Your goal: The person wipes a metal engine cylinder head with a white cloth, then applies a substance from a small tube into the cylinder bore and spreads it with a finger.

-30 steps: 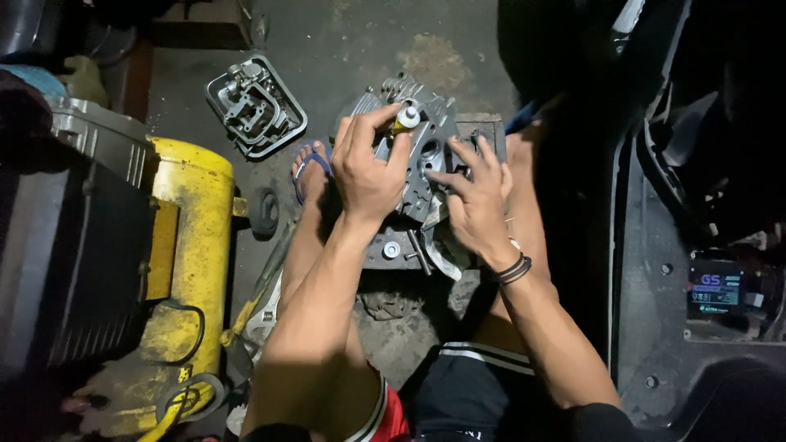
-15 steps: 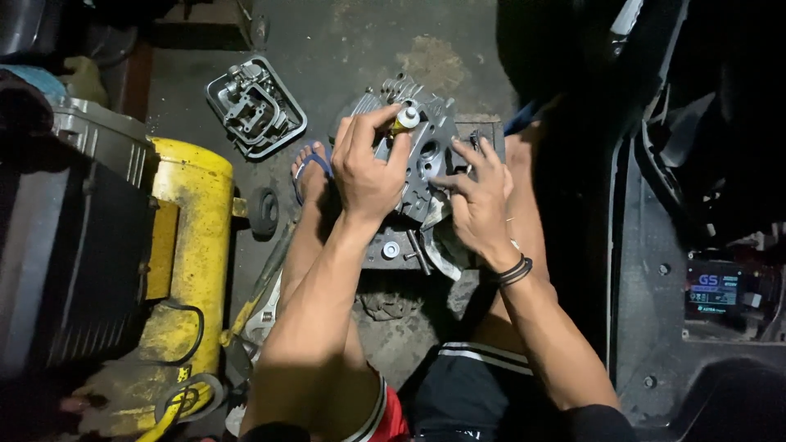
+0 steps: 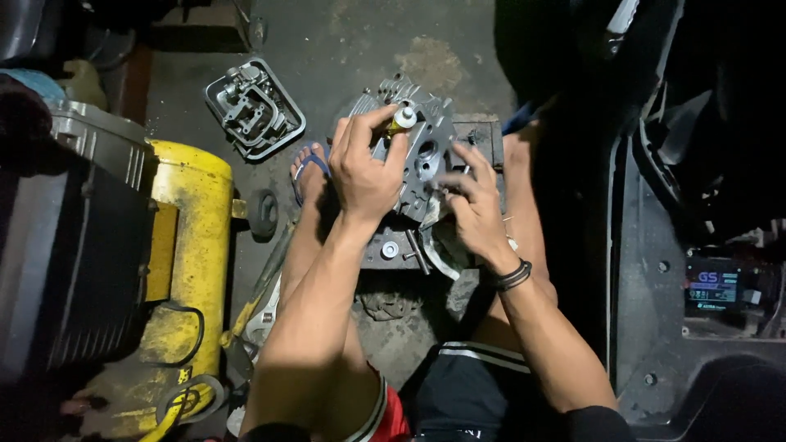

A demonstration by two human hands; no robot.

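A grey metal engine cylinder head (image 3: 430,139) with cooling fins rests on a dark block on the concrete floor in front of me. My left hand (image 3: 364,168) lies over its left side, thumb and fingers pinching a small yellow-and-white cylindrical part (image 3: 402,119) standing on top of the head. My right hand (image 3: 475,209) grips the head's lower right edge, fingers curled on it; a black band is on that wrist. Round ports show between the two hands.
A grey tray (image 3: 254,109) of metal engine parts lies at upper left. A yellow tank (image 3: 188,270) and a dark machine body (image 3: 65,245) fill the left. My foot in a blue sandal (image 3: 309,168) is beside the head. Black vehicle panels (image 3: 704,205) stand at right.
My right hand has slid down from the upper right of the cylinder head to its lower right edge. The left hand stays on the small yellow part.
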